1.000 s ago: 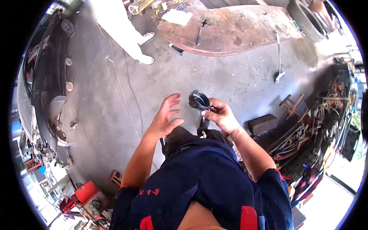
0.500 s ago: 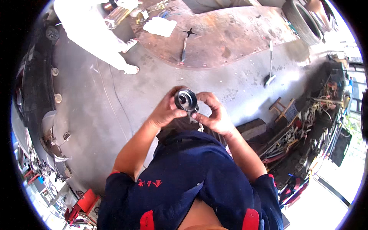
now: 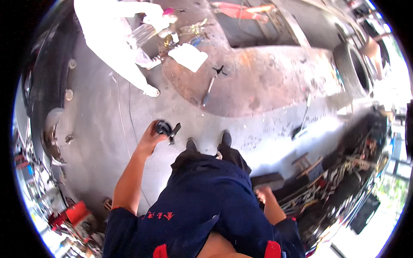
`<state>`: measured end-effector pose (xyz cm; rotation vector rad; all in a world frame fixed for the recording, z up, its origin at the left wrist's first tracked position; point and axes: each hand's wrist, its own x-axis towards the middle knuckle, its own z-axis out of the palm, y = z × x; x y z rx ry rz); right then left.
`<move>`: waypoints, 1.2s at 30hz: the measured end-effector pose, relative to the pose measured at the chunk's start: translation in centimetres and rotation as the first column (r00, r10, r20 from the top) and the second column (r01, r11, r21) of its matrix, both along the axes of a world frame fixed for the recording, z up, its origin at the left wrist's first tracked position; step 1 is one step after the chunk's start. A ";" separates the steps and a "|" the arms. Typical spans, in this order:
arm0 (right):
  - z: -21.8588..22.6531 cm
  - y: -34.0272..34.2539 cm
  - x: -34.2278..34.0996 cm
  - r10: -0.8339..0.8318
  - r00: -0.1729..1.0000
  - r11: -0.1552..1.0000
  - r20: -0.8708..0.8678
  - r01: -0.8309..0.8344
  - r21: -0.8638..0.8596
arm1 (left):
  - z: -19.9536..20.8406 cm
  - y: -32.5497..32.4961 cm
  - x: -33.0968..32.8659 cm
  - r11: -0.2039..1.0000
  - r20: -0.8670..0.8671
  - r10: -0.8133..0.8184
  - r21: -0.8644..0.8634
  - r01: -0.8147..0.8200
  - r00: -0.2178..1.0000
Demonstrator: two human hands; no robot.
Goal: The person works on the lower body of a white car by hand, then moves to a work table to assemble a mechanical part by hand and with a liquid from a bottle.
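My left hand (image 3: pixel 149 138) is held out over the floor on the left, its fingers closed around a black round, hollow metal part (image 3: pixel 163 127). A dark narrow arm (image 3: pixel 175 132) projects from the part's right side. Down by my right hip, my right hand (image 3: pixel 262 194) hangs apart from the part. Its fingers are loosely bent and a little blurred, with nothing visible in them. Both of my shoes show on the floor between the hands.
A rusty metal plate (image 3: pixel 258 94) bears a long-handled tool (image 3: pixel 209 92), a black cross-shaped piece (image 3: pixel 220 70) and a white cloth (image 3: pixel 188 57). A person in white (image 3: pixel 112 47) is at the upper left. A tire (image 3: pixel 350 66), a long-handled tool (image 3: pixel 304 118) and a low stool (image 3: pixel 307 167) are at right.
My hands have parted. The left has carried the round part leftward, while the right has let go of it and dropped to my right side. The view has shifted, showing my shoes.
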<state>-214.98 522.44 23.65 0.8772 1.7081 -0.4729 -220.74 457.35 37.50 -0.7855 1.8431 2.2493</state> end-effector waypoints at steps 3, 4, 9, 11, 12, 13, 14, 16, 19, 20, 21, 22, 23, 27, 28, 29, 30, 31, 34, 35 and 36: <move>-1.0 4.0 -1.8 -0.135 0.991 0.987 -0.009 0.133 -0.090 | -2.0 0.1 4.0 0.978 0.117 0.206 -0.030 -0.204 0.972; -1.9 5.7 -2.7 -0.206 0.978 0.970 -0.034 0.200 -0.137 | -2.4 0.3 5.2 0.959 0.194 0.284 -0.057 -0.279 0.939; -2.6 3.1 -19.9 -0.091 0.948 0.955 -0.304 -0.004 -0.296 | -4.1 3.3 11.0 0.848 0.381 0.530 -0.212 -0.487 0.758; -0.5 -1.3 -27.1 -0.178 0.879 0.928 -0.442 0.000 -0.373 | -4.4 4.0 13.8 0.838 0.399 0.545 -0.236 -0.491 0.737; -1.2 -1.7 -29.5 -0.284 0.820 0.888 -0.497 0.029 -0.458 | -4.5 4.2 13.7 0.848 0.413 0.530 -0.238 -0.474 0.740; -0.8 -3.3 -31.7 -0.352 0.765 0.865 -0.539 0.046 -0.500 | -4.4 4.2 13.9 0.855 0.430 0.518 -0.226 -0.467 0.740; -0.2 -4.6 -33.3 -0.448 0.738 0.787 -0.505 0.056 -0.615 | -4.1 4.5 13.9 0.848 0.422 0.528 -0.222 -0.480 0.737; 0.6 -6.4 -35.2 -0.486 0.746 0.713 -0.455 0.037 -0.700 | -3.7 5.0 14.4 0.796 0.397 0.602 -0.237 -0.556 0.693; -0.2 -7.0 -35.0 -0.295 0.850 0.781 -0.437 -0.050 -0.623 | -3.5 5.8 14.5 0.768 0.339 0.639 -0.226 -0.600 0.691; -1.3 -6.6 -34.5 -0.180 0.876 0.830 -0.447 -0.108 -0.546 | -3.0 5.9 14.0 0.762 0.315 0.646 -0.225 -0.607 0.695; -1.6 -6.7 -33.8 -0.166 0.896 0.844 -0.412 -0.087 -0.530 | -2.7 6.4 14.0 0.748 0.308 0.662 -0.226 -0.624 0.683; -2.5 -6.2 -33.2 -0.189 0.915 0.852 -0.355 -0.027 -0.523 | -2.3 6.8 13.7 0.737 0.288 0.675 -0.209 -0.643 0.680; -4.0 -4.9 -32.7 -0.231 0.932 0.831 -0.280 0.040 -0.555 | -2.1 6.8 13.6 0.730 0.268 0.682 -0.190 -0.657 0.680; -3.0 -6.1 -31.0 -0.073 0.956 0.926 -0.283 -0.040 -0.374 | -3.3 5.8 16.2 0.680 0.245 0.730 -0.173 -0.712 0.638; -3.3 -6.0 -31.0 -0.043 0.945 0.940 -0.326 -0.072 -0.334 | -3.7 4.9 16.8 0.685 0.252 0.725 -0.167 -0.709 0.641; -3.5 -5.8 -31.0 -0.064 0.945 0.930 -0.322 -0.061 -0.363 | -4.0 3.7 17.4 0.728 0.271 0.680 -0.136 -0.672 0.681; -3.4 -6.3 -31.4 -0.061 0.944 0.932 -0.324 -0.063 -0.358 | -4.6 2.4 17.7 0.763 0.282 0.637 -0.105 -0.637 0.717; -3.1 -6.7 -31.9 -0.132 0.941 0.912 -0.312 -0.008 -0.410 | -4.5 1.8 16.5 0.767 0.289 0.631 -0.092 -0.635 0.720; 0.9 -12.7 -33.9 -0.240 0.912 0.885 -0.332 0.065 -0.461 | -4.2 -0.2 14.9 0.689 0.265 0.720 -0.153 -0.709 0.642; 1.4 -14.7 -35.5 -0.227 0.899 0.868 -0.375 0.013 -0.496 | -4.5 -1.2 14.5 0.706 0.221 0.703 -0.109 -0.699 0.676; 1.5 -17.2 -37.5 -0.256 0.888 0.848 -0.382 0.016 -0.530 | -4.7 -2.0 14.1 0.727 0.176 0.683 -0.066 -0.683 0.709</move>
